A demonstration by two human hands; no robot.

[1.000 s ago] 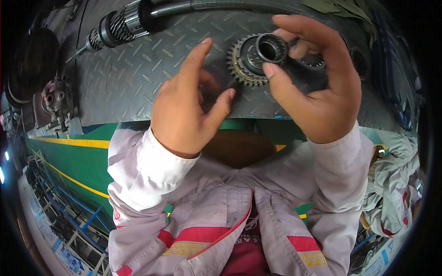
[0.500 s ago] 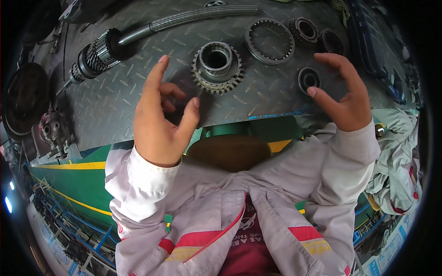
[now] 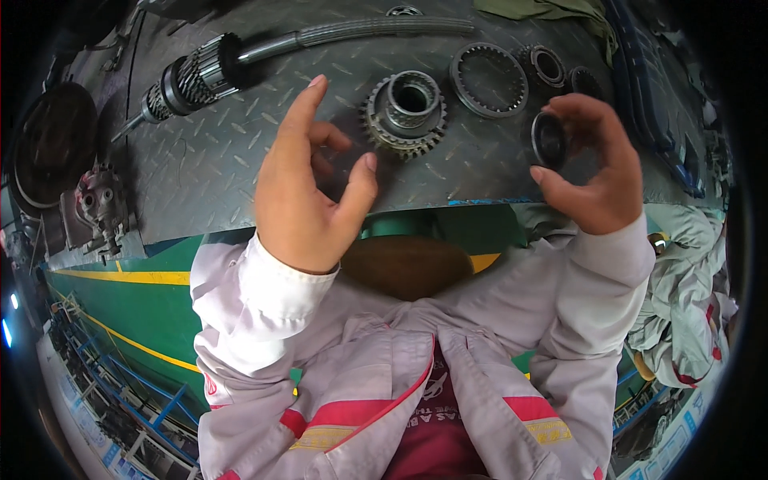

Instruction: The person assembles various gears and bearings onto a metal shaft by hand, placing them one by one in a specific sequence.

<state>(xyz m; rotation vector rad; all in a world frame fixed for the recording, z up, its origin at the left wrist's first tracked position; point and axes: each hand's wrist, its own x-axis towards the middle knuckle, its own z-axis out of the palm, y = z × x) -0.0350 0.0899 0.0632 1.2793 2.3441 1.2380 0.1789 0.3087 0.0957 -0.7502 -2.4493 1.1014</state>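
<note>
My left hand [image 3: 312, 184] is open over the plate's front edge, its index finger stretched forward and thumb apart. Just right of it a gear with a raised hub [image 3: 408, 116] lies flat on the metal tabletop, untouched. My right hand [image 3: 596, 156] has a small dark bearing [image 3: 549, 140] between thumb and fingers, and the bearing stands tilted on edge. Behind it lie a large toothed ring [image 3: 490, 80], a smaller gear [image 3: 547, 66] and a dark ring [image 3: 586, 80].
A long splined shaft with gears [image 3: 208, 72] spans the back left. A dark disc [image 3: 56, 144] and a metal housing [image 3: 98, 200] sit at the far left. A blue case [image 3: 660, 104] borders the right side. Olive cloth [image 3: 552, 8] lies at the back.
My right fingers have closed on the bearing and tipped it up from lying flat. The view has shifted slightly; my left hand keeps its open shape and is a little nearer the hubbed gear.
</note>
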